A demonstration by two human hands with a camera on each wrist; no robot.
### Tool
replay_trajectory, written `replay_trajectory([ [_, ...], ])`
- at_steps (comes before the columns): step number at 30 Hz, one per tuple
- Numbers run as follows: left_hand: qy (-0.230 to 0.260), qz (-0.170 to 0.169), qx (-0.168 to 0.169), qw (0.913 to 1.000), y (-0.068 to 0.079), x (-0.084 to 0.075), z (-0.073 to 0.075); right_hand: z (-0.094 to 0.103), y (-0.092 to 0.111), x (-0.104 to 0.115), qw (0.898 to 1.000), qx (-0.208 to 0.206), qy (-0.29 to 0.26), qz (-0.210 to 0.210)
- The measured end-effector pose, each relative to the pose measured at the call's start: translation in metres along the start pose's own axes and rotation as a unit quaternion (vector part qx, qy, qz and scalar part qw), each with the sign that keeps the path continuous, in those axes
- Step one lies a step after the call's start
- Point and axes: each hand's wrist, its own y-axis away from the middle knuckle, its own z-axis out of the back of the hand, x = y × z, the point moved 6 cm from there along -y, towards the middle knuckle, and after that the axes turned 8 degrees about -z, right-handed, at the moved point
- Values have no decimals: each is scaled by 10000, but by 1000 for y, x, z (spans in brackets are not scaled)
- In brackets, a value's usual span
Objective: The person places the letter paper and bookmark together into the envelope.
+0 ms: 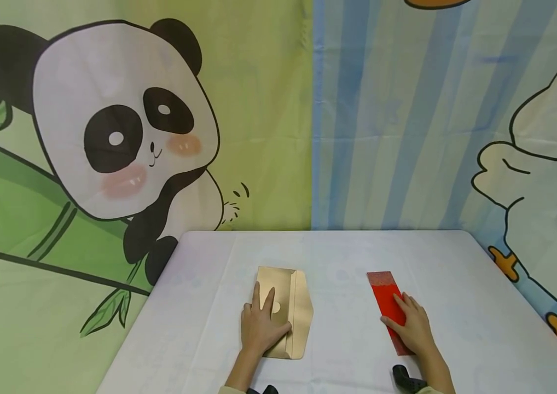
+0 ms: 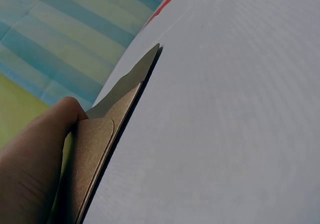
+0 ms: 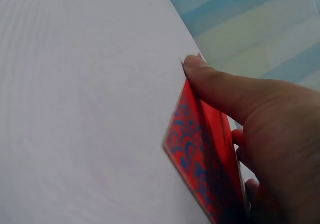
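Observation:
A gold paper envelope (image 1: 300, 306) with its flap unfolded to the right lies on the white table. My left hand (image 1: 261, 328) rests on it, fingers spread and pointing away, with the thumb near the flap's crease. In the left wrist view, the envelope's brown edge (image 2: 107, 144) shows beside the thumb. To the right lies a narrow red envelope (image 1: 387, 295) with a patterned band at its far end. My right hand (image 1: 416, 328) rests across it, thumb at its left edge. The right wrist view shows the thumb on the red envelope (image 3: 192, 149), whose near end bears a blue-and-red pattern.
The white table (image 1: 337, 306) reaches back to a printed cloth backdrop (image 1: 268, 109) with a panda and a white cartoon figure. Black wrist straps or mounts (image 1: 406, 380) show at the bottom edge by both wrists.

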Motion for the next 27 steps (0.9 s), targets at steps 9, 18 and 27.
replay_trajectory([
  [9,-57,-33,-24,10000,-2,1,-1,3,-4,2,9992,-332,-123,162],
  [18,-46,85,123,9999,-2,2,-3,3,-3,-1,9971,-603,-466,-43],
  [27,-84,40,143,9999,-1,1,-5,12,0,-7,9907,-284,-1013,-866],
])
